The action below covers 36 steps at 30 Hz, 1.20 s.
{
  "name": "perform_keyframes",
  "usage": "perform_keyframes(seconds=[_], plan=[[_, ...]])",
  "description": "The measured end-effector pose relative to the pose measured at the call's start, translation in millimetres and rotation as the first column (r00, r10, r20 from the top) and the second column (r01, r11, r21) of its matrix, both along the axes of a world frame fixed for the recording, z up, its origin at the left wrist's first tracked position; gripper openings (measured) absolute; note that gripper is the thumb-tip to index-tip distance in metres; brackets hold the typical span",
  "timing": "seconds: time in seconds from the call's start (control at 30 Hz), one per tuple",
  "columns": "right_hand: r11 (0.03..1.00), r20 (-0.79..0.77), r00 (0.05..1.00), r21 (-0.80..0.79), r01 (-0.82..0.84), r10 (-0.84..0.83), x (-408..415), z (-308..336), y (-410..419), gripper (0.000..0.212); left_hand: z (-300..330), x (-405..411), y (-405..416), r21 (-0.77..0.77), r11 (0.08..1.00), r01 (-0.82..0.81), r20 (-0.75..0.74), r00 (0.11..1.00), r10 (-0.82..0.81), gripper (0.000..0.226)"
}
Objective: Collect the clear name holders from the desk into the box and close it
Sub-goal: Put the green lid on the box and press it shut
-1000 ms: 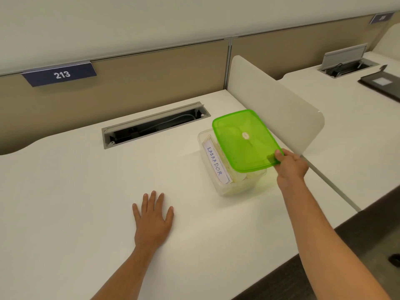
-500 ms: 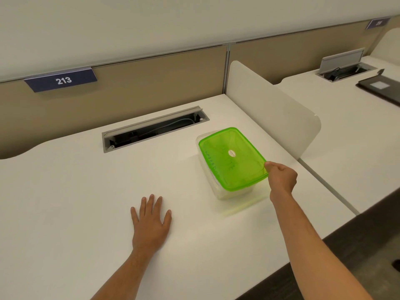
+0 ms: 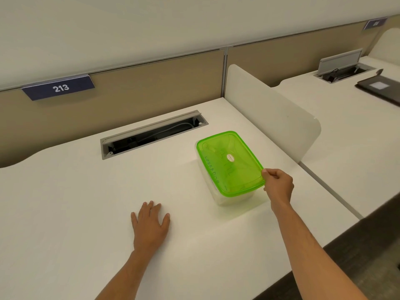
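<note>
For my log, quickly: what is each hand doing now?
Left hand: open, flat on the white desk.
Right hand: pinching the translucent green plastic lid.

- A big white desk [image 3: 75, 202] fills most of the view.
- A long grey slot [image 3: 153, 134] is cut into the desk top, with dark wires inside it.
- A tan wall panel [image 3: 134, 89] stands behind the desk.
- A dark blue sign [image 3: 58, 88] on the panel says 213 in white.
- Above the panel the wall [image 3: 173, 22] is plain and pale.
- A white divider board [image 3: 270, 113] with a round corner stands at the right side of the desk.
- Past the board is another white desk [image 3: 357, 137], with a grey flap [image 3: 339, 61] standing open and a dark flat thing [image 3: 381, 87] on it.
- The floor [image 3: 368, 256] at the bottom right is dark.
</note>
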State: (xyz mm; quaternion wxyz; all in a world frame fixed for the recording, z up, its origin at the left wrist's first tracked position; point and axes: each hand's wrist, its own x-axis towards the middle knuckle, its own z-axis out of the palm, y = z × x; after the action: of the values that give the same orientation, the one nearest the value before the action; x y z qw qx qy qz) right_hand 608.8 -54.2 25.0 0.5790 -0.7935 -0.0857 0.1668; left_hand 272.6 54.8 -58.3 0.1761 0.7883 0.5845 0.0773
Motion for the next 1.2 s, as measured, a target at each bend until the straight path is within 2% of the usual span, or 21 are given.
perform_keyframes(seconds=[0.1, 0.2, 0.33, 0.43, 0.63, 0.73, 0.87, 1.0, 1.2], plan=[[1.0, 0.004, 1.0, 0.015, -0.005, 0.005, 0, -4, -1, 0.004, 13, 18, 16, 0.037, 0.998, 0.048, 0.149, 0.987, -0.053, 0.037], [0.999, -0.027, 1.0, 0.04, 0.017, -0.016, 1, -7, -1, 0.005, 30, 45, 27, -0.01, 0.994, 0.108, 0.355, 0.93, -0.097, 0.035], [0.997, -0.035, 0.999, 0.067, 0.034, -0.032, 3, -10, -1, 0.004, 50, 86, 44, -0.036, 0.986, 0.16, 0.469, 0.874, -0.125, 0.04], [0.995, -0.027, 0.999, 0.096, 0.033, -0.031, 5, -14, -3, 0.012, 62, 113, 55, -0.052, 0.981, 0.187, 0.539, 0.832, -0.13, 0.046], [0.989, -0.025, 1.0, 0.148, 0.011, -0.008, 8, -19, -5, 0.008, 75, 153, 68, -0.074, 0.968, 0.241, 0.588, 0.795, -0.153, 0.054], [0.984, -0.03, 1.0, 0.177, 0.003, 0.003, 9, -19, -8, 0.007, 75, 162, 69, -0.135, 0.96, 0.247, 0.641, 0.76, -0.105, 0.059], [0.973, -0.006, 1.0, 0.231, -0.016, 0.018, 10, -15, -9, 0.015, 74, 167, 78, -0.13, 0.964, 0.233, 0.642, 0.761, -0.097, 0.055], [0.962, 0.002, 0.999, 0.27, -0.033, 0.034, 8, -14, -10, 0.016, 80, 171, 90, -0.214, 0.95, 0.226, 0.647, 0.762, -0.036, 0.058], [0.973, 0.032, 0.999, 0.225, -0.043, 0.037, 10, -17, -5, 0.008, 89, 174, 101, -0.225, 0.946, 0.235, 0.683, 0.73, -0.019, 0.056]])
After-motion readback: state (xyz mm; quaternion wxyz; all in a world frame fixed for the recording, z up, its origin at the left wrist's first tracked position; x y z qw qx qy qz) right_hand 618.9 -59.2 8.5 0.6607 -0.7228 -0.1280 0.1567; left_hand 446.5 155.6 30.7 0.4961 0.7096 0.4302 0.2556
